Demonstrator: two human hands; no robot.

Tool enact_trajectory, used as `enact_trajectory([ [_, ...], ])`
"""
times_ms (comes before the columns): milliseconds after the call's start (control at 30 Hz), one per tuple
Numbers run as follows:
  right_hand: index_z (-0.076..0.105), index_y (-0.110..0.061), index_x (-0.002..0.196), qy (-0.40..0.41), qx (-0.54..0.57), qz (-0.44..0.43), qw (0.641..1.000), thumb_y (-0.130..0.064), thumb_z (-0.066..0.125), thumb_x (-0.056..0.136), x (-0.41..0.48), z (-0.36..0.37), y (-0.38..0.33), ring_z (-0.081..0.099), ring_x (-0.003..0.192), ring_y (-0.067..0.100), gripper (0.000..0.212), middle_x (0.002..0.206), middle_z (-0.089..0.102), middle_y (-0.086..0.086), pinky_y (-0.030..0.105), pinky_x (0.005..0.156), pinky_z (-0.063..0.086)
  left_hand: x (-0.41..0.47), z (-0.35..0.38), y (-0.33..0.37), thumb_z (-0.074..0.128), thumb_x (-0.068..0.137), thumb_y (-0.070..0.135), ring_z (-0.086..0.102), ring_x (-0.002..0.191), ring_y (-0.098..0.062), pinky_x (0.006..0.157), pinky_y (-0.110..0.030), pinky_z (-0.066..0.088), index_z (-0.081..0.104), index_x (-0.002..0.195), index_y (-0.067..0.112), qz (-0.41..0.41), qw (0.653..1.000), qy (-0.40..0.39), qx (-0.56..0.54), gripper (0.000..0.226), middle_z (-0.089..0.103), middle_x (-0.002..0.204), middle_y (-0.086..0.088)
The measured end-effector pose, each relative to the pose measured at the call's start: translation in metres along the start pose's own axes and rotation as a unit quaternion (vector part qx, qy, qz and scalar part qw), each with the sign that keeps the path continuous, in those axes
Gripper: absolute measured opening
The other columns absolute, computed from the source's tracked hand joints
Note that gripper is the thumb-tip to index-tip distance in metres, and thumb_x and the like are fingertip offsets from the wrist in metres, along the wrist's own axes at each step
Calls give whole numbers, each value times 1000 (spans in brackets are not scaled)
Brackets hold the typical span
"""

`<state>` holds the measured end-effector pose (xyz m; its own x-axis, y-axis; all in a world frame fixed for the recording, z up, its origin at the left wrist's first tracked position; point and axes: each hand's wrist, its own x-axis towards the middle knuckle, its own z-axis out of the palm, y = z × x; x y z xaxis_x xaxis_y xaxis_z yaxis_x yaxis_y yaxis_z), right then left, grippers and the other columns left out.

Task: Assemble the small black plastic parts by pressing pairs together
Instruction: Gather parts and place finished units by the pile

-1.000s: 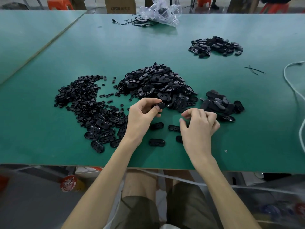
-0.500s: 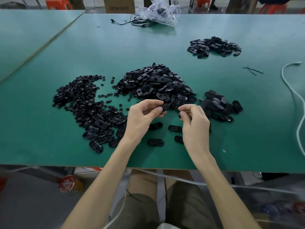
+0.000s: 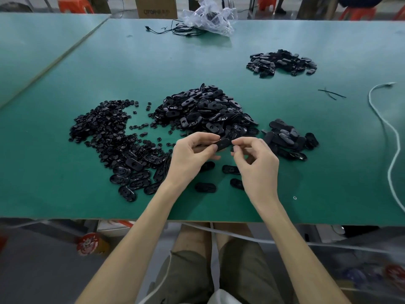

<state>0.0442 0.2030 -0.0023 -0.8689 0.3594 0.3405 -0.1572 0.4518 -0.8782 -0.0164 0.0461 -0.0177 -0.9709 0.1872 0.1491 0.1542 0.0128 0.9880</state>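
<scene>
My left hand (image 3: 192, 155) pinches a black oval plastic part (image 3: 223, 144) between thumb and fingers, held just above the table. My right hand (image 3: 255, 163) is right beside it with curled fingers pinching something tiny at the part's right end; what it holds is too small to make out. Behind the hands lies a big heap of oval parts (image 3: 203, 110). A heap of small round parts (image 3: 103, 126) spreads to the left. A small stack of ovals (image 3: 287, 137) sits to the right. Several loose ovals (image 3: 205, 187) lie under my hands.
A further pile of black parts (image 3: 282, 61) sits at the back right. A white cord (image 3: 390, 137) snakes along the right side. A clear plastic bag (image 3: 210, 16) and black cables (image 3: 173, 30) lie at the far edge of the green table (image 3: 65, 194).
My right hand has lifted from the table and moved left to meet the left hand. The left hand has raised the oval part slightly toward it.
</scene>
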Motion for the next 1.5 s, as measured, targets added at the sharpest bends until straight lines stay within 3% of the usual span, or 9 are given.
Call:
enact_trajectory([
  [100,74,-21,102,-10,20,15,1000,-5,69,96,0,-1,-1,73,91,12,17,104,71,-7,32,83,58,0,-1,2,73,94,-1,78,91,-24,82,-44,65,75,113,4,-12,1000,4,-11,20,79,103,-6],
  [267,73,-24,101,-23,71,22,997,-6,73,94,1,-2,3,73,88,9,20,89,76,-10,14,78,53,1,0,0,73,93,-1,79,90,-25,80,-43,65,75,111,4,-14,1000,-4,-19,18,79,101,-8],
  [433,71,-23,104,4,106,29,994,-8,77,92,4,-1,5,73,91,13,20,93,75,-11,27,86,58,1,2,1,74,93,-3,78,90,-20,74,-32,65,76,110,3,-14,999,-15,-36,18,80,97,-4],
  [733,74,-23,101,0,146,37,989,-9,76,93,7,0,9,74,90,14,16,93,77,-7,31,88,59,0,0,6,74,93,0,78,95,-24,73,-30,64,74,114,0,-16,996,-38,-76,21,79,100,-9],
  [1333,78,-25,103,-9,202,49,978,-10,71,97,11,0,15,72,77,8,18,92,78,-6,16,74,53,0,2,8,75,92,1,79,94,-27,69,-29,64,72,111,-2,-26,994,-56,-95,19,80,96,-12],
  [1500,75,-21,101,-16,171,33,985,-7,72,96,9,2,14,74,84,15,15,92,77,-5,34,83,60,0,2,8,75,91,-2,79,91,-22,73,-29,64,73,112,-2,-17,995,-55,-76,21,79,94,-6],
])
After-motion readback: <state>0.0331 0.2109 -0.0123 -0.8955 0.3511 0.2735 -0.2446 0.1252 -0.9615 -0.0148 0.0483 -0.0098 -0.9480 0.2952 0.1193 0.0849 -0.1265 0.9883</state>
